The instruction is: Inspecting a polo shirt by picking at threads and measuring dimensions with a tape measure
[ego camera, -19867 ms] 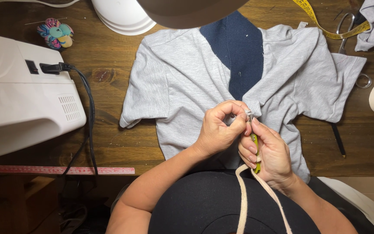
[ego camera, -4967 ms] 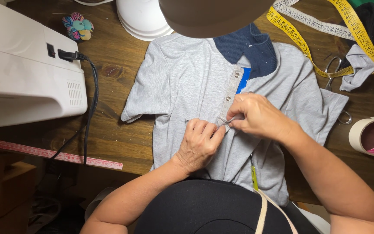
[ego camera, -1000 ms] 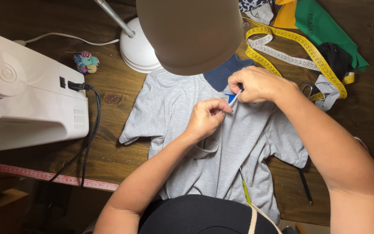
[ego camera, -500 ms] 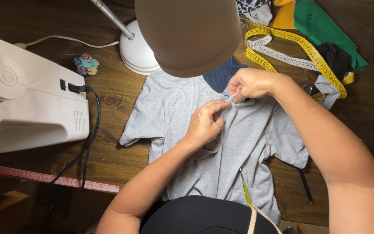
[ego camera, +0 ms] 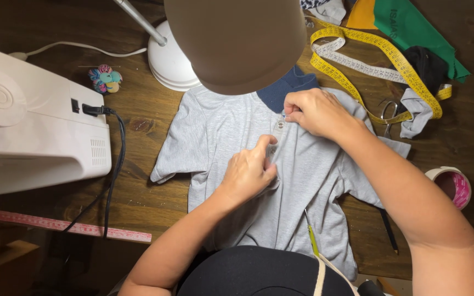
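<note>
While the soft grey knit shirt [ego camera: 297, 181] lies flat at table centre, the left hand [ego camera: 248, 172] pinches its placket; the right hand [ego camera: 316, 112] — at one o'clock — grips the collar edge, barely shifted since a moment ago.

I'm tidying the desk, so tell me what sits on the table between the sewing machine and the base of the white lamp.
In the head view, a small colourful pincushion lies on the wood between the sewing machine and the lamp base, with the lamp's white cord running behind it.
</note>
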